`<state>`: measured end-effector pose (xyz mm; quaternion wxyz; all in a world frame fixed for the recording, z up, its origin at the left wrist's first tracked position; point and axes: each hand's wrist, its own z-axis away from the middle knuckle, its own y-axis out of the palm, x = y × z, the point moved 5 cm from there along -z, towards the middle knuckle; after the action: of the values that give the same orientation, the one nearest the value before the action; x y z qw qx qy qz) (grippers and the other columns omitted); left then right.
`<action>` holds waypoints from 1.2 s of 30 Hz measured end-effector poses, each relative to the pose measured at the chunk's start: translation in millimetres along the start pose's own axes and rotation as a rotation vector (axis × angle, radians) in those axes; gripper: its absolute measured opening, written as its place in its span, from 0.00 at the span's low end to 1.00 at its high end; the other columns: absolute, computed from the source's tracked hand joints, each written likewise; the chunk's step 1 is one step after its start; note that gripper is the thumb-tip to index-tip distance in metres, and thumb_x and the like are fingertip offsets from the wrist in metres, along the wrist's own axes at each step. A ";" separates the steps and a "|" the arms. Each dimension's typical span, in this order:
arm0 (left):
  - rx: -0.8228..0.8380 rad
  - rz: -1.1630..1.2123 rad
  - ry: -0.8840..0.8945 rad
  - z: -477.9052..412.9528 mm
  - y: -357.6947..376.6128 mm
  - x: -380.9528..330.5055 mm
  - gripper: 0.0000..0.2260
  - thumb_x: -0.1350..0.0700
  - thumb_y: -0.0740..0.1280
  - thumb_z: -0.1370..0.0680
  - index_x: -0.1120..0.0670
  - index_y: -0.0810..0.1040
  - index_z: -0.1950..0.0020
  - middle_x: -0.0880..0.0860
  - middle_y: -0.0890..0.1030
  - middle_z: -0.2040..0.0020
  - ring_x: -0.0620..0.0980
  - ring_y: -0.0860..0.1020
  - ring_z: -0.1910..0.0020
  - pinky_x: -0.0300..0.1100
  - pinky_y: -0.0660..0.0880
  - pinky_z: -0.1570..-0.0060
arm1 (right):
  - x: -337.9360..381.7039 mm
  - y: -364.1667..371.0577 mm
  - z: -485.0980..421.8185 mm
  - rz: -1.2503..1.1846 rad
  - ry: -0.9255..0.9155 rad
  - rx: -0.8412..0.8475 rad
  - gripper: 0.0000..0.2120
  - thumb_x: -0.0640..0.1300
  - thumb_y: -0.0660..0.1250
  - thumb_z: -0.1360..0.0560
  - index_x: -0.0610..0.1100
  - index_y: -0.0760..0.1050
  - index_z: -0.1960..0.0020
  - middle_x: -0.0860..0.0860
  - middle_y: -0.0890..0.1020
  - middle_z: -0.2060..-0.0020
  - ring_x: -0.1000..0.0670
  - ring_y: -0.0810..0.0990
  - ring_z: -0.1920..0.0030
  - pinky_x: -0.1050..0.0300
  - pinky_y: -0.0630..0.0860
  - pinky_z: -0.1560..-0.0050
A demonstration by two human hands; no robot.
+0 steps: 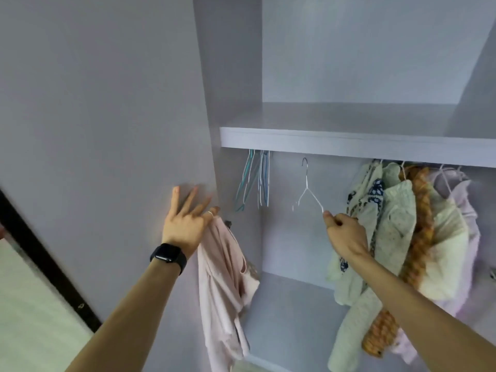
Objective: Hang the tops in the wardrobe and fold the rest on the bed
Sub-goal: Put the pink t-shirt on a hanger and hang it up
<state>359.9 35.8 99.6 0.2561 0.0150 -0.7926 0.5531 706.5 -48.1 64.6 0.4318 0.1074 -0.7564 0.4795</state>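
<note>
Left hand point(185, 221): fingers spread, pink top point(222, 285) caught under ring finger, hanging below. Right hand point(343, 232): pinching arm of one white wire hanger point(308, 189). Advice: unhook hanger, then thread one shoulder first. Count: roughly five spare hangers point(255, 181) between hands; about five hung garments point(402, 224) behind right hand.

Black strip point(45, 260) seen running diagonally at lower left of frame, pale textured surface point(29, 318) below it. Black smartwatch point(168, 255) worn at centre-left.
</note>
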 end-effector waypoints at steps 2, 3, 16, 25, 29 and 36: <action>-0.060 0.191 0.003 25.2 -7.5 -13.4 0.19 0.53 0.52 0.15 0.41 0.68 0.26 0.44 0.74 0.28 0.50 0.55 0.20 0.57 0.22 0.30 | -21.2 -16.5 42.2 -0.082 0.024 0.057 0.24 0.57 0.61 0.18 0.42 0.66 0.67 0.49 0.74 0.73 0.44 0.74 0.68 0.51 0.68 0.64; -0.091 0.282 0.034 36.6 -13.6 -22.5 0.18 0.55 0.54 0.16 0.44 0.74 0.29 0.46 0.78 0.32 0.48 0.61 0.22 0.57 0.27 0.27 | -28.9 -25.3 59.4 -0.133 0.036 0.086 0.24 0.55 0.63 0.19 0.41 0.65 0.67 0.50 0.71 0.75 0.44 0.72 0.69 0.51 0.67 0.64; 0.070 0.760 0.160 179.8 -6.8 -119.1 0.20 0.42 0.51 0.16 0.41 0.68 0.24 0.54 0.79 0.52 0.61 0.79 0.51 0.51 0.74 0.56 | -91.9 -64.4 213.0 -1.039 0.312 0.541 0.22 0.50 0.71 0.27 0.45 0.61 0.69 0.52 0.57 0.78 0.54 0.56 0.80 0.62 0.54 0.78; -0.121 0.619 0.287 238.0 -9.8 -120.3 0.08 0.59 0.66 0.21 0.53 0.84 0.47 0.55 0.83 0.53 0.57 0.81 0.53 0.51 0.82 0.62 | -147.4 -18.1 239.8 -0.564 0.281 1.167 0.23 0.59 0.71 0.24 0.61 0.74 0.30 0.44 0.84 0.42 0.51 0.78 0.60 0.61 0.73 0.62; -0.229 0.555 0.550 249.8 -21.4 -135.8 0.12 0.59 0.61 0.23 0.55 0.85 0.51 0.50 0.85 0.56 0.53 0.83 0.53 0.45 0.80 0.59 | -139.4 -8.1 232.0 -0.754 0.383 1.238 0.30 0.60 0.74 0.28 0.55 0.74 0.28 0.40 0.82 0.43 0.45 0.81 0.52 0.54 0.76 0.54; -0.209 0.577 0.608 245.5 -32.4 -158.6 0.10 0.55 0.65 0.19 0.53 0.86 0.46 0.49 0.84 0.61 0.53 0.83 0.59 0.43 0.79 0.63 | -90.1 1.5 199.3 -0.775 0.475 0.936 0.18 0.57 0.67 0.22 0.42 0.80 0.55 0.54 0.65 0.75 0.56 0.61 0.78 0.63 0.60 0.77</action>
<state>412.0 -235.1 -2.4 0.3132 -0.3970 -0.7045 0.4979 650.4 -233.1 -37.8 0.6364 0.4402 -0.2579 0.5786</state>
